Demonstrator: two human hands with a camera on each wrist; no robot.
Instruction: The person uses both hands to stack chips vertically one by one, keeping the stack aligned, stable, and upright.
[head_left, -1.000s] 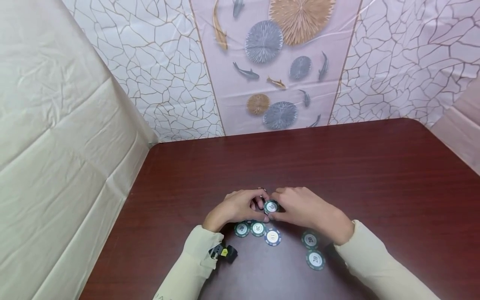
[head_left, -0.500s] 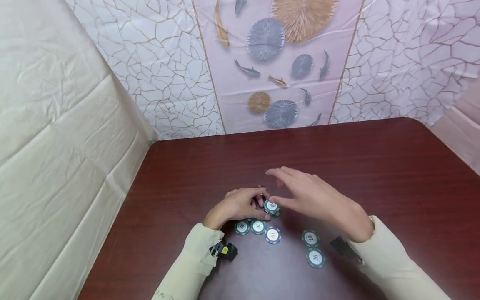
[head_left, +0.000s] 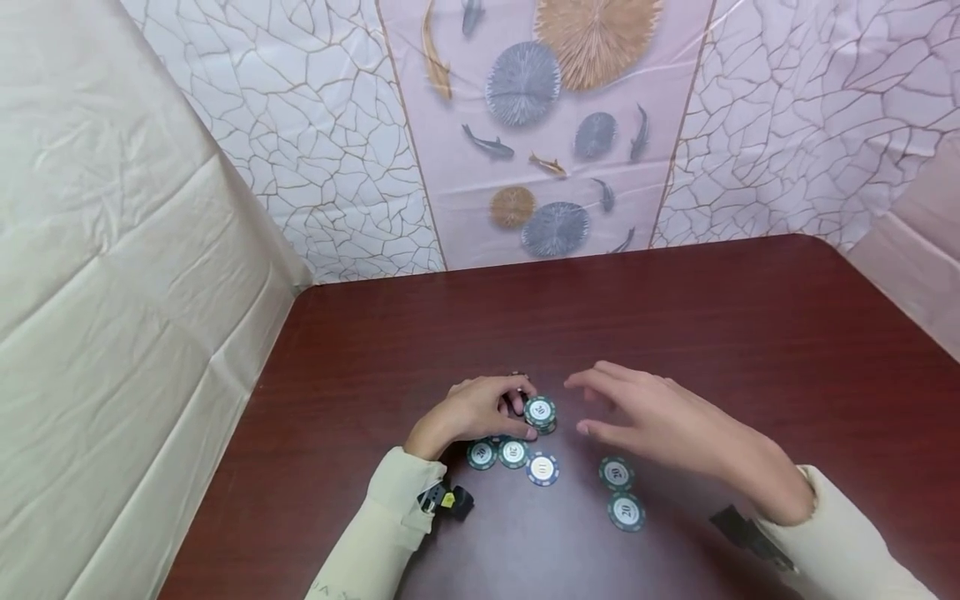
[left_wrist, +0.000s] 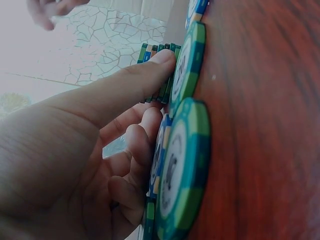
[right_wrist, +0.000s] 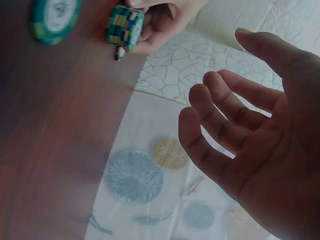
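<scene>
A short stack of poker chips (head_left: pixel 540 412), topped by a green one marked 20, stands on the table. My left hand (head_left: pixel 480 408) holds it from the left, thumb on the near side and fingers curled round the far side. In the left wrist view the thumb presses the edges of the stack (left_wrist: pixel 142 53), which mixes green, blue and dark chips. My right hand (head_left: pixel 652 412) hovers to the right of the stack, fingers spread and holding nothing. Green chips (head_left: pixel 513 452) lie below the left hand, beside a blue chip (head_left: pixel 542 468) marked 10.
To the right, two green chips, an upper one (head_left: pixel 616 472) and a lower one (head_left: pixel 626 511), lie close together on the dark red table (head_left: pixel 420 325). Beyond the left fingertips another chip (head_left: pixel 520 374) is partly hidden. A patterned cloth (head_left: pixel 337 167) hangs behind the table.
My right hand was at the top chip on the stack; it has let go, lifted and drawn away to the right. The left hand has stayed at the stack.
</scene>
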